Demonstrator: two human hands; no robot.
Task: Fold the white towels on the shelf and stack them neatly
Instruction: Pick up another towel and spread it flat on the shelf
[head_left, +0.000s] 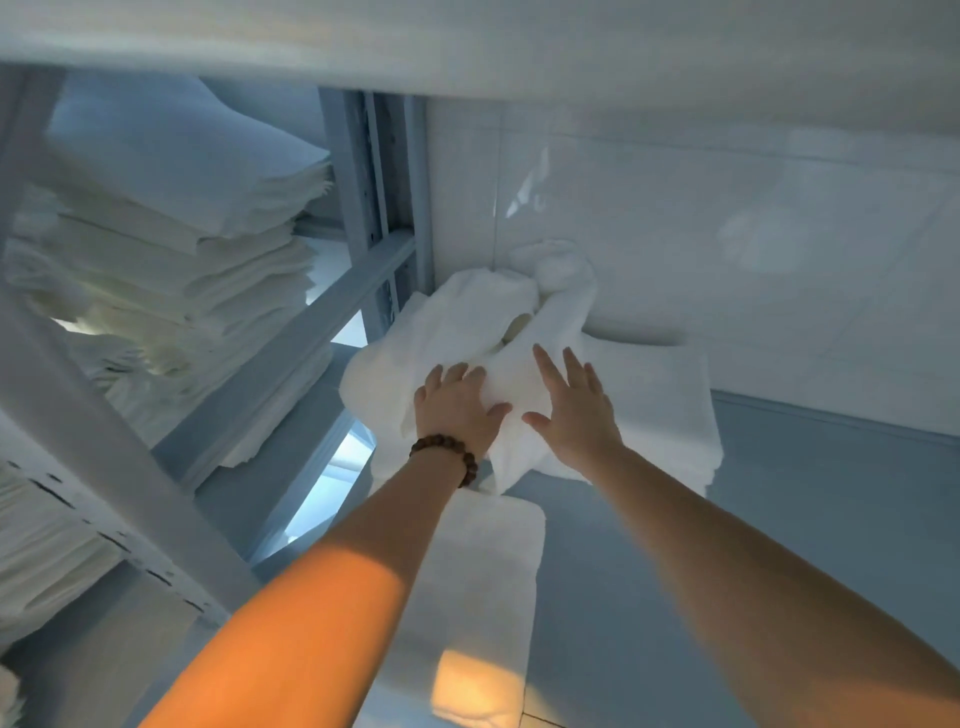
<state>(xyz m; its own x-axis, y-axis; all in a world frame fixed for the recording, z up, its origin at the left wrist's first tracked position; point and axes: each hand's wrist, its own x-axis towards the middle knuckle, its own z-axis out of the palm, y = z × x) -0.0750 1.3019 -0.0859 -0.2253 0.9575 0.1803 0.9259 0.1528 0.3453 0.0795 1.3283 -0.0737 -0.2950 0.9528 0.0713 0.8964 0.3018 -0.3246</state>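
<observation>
Crumpled white towel (467, 322) at back left corner of the shelf (831, 519), left grip (457, 408) clutching its folds, right grip (576, 410) spread flat on it.

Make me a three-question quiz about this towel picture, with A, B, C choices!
1. Where is the crumpled towel?
A) on the floor
B) on the shelf, against the wall
C) on a hook

2. What colour are the bracelet beads?
A) green
B) blue
C) brown

3. How are the right hand fingers?
A) straight and spread
B) in a fist
C) round a cup

Answers:
1 B, it heaps up where the shelf meets the wall.
2 C, dark brown beads circle the left wrist.
3 A, the fingers lie flat on the towel, while the left hand grips it.
</observation>
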